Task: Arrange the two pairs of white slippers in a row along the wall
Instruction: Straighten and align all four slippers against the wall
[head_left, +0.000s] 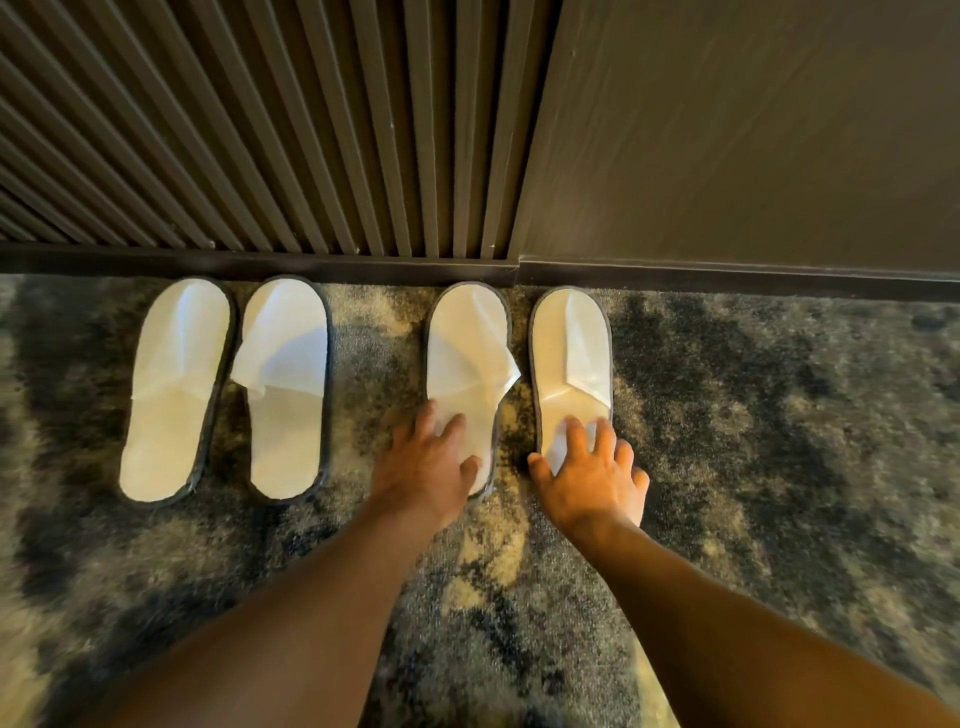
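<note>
Two pairs of white slippers with dark edging lie on the carpet, toes at the wall's dark skirting board (311, 265). The left pair is the far-left slipper (174, 384) and its neighbour (285, 384), almost touching. The right pair is the third slipper (467, 353) and the fourth slipper (569, 358), a small gap between them. My left hand (426, 467) rests flat, fingers spread, on the heel of the third slipper. My right hand (592, 473) lies the same way on the heel of the fourth slipper. Neither hand grips.
A ribbed dark wall panel (260, 130) rises behind the left pair, a smooth dark panel (753, 130) behind the right side. Mottled blue-and-cream carpet (779, 415) stretches right of the fourth slipper and toward me. A carpet gap (379, 364) separates the two pairs.
</note>
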